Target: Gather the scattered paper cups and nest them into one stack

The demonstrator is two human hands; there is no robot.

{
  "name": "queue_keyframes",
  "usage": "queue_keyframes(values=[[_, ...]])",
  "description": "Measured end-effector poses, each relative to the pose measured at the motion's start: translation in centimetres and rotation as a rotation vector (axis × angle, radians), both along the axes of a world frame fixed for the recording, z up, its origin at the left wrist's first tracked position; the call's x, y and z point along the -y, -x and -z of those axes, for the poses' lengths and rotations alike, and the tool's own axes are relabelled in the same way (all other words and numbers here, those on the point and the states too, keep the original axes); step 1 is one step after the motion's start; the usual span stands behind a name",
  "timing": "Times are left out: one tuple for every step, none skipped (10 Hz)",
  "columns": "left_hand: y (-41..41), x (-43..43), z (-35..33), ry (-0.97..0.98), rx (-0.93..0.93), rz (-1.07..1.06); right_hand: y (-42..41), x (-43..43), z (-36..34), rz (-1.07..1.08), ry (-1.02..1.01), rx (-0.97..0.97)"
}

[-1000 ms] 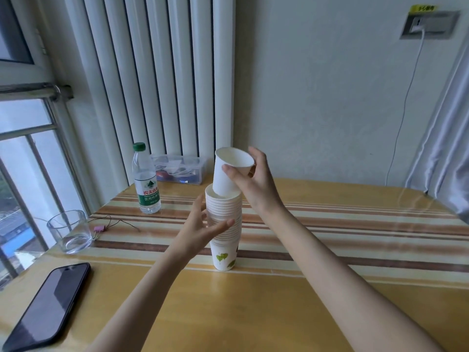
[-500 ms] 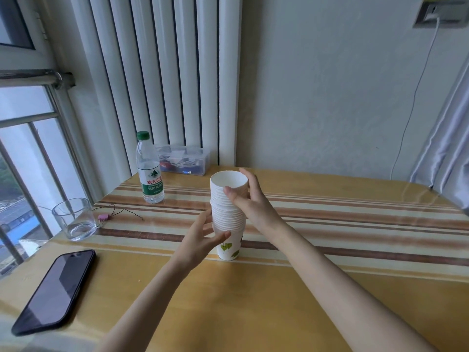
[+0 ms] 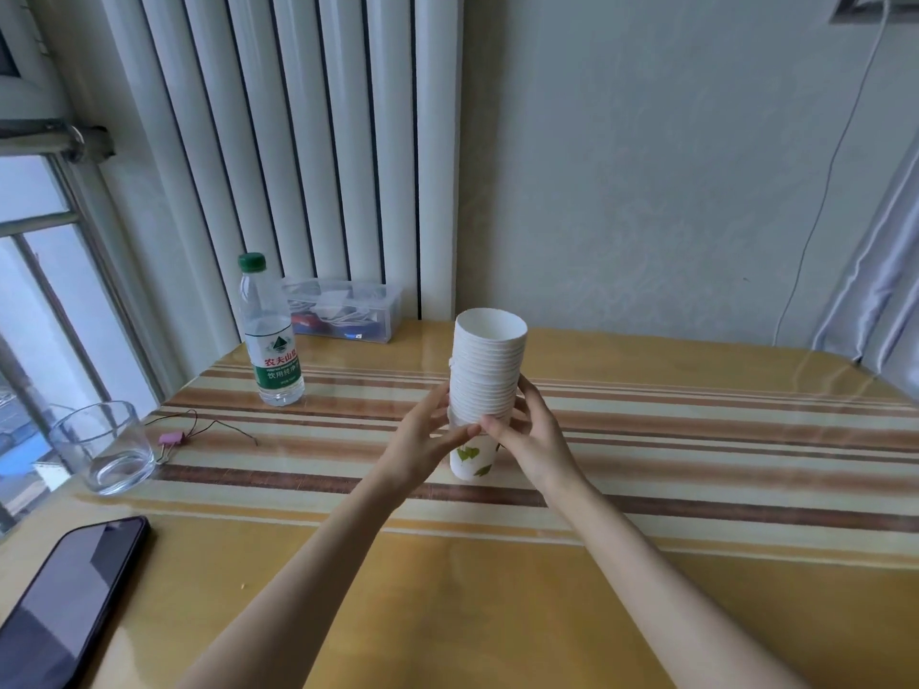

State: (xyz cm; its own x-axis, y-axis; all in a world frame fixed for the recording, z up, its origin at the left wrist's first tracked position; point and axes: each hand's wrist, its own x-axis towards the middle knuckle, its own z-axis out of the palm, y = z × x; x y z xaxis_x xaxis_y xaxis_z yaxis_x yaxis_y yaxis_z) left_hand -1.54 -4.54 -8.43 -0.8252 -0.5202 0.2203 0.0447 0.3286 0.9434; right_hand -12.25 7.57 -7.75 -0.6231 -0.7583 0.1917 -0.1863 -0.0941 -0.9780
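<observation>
The stack (image 3: 488, 370) stands upright between both hands. The left hand (image 3: 426, 440) and right hand (image 3: 533, 436) clasp its lower part (equally near).

A glossy wooden table (image 3: 497, 614) wears a striped runner (image 3: 696, 440). On it stand a cup stack (image 3: 487, 370), water bottle (image 3: 271, 335) (green cap), glass (image 3: 107, 447), plastic box (image 3: 343, 310). A phone (image 3: 64, 599) lies flat.

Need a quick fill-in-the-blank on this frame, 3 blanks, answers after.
1. Both hands, left hand and right hand, grip the lower part of the cup ____.
2. The bottle has a ____ cap.
3. The phone lies screen-up at the table's near ____ corner.

Answers: stack; green; left
</observation>
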Motion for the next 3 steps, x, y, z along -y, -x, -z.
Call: queue_keyframes(values=[[0.8,0.3,0.7,-0.034,0.042,0.006,0.6,0.3,0.4,0.012,-0.039,0.019],[0.6,0.5,1.2,-0.019,0.053,0.012,0.3,0.3,0.3,-0.008,-0.081,-0.005],[-0.7,0.4,0.7,0.024,0.09,-0.029,0.3,-0.4,-0.6,0.02,-0.143,-0.047]])
